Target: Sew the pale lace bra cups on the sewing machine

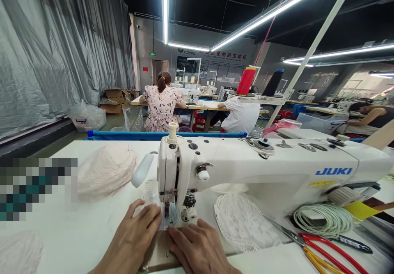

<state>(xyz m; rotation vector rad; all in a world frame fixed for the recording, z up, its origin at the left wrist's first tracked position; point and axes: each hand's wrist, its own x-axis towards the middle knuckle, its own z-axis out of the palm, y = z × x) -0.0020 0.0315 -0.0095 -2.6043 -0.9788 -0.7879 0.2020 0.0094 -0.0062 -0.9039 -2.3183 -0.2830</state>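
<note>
The left hand (140, 229) and right hand (198, 243) lie palm-down, narrowly spread, at the JUKI sewing machine (261, 163); any grip is hidden.

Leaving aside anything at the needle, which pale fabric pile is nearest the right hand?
The lace pile between the right hand and the red-handled scissors; the rounded pile and the lower-left pile both lie past the left hand.

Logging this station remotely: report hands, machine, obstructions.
Left hand, right hand near presser foot, grip unclear. Sewing machine just beyond fingers. Red-handled scissors off right, apart from hands.
</note>
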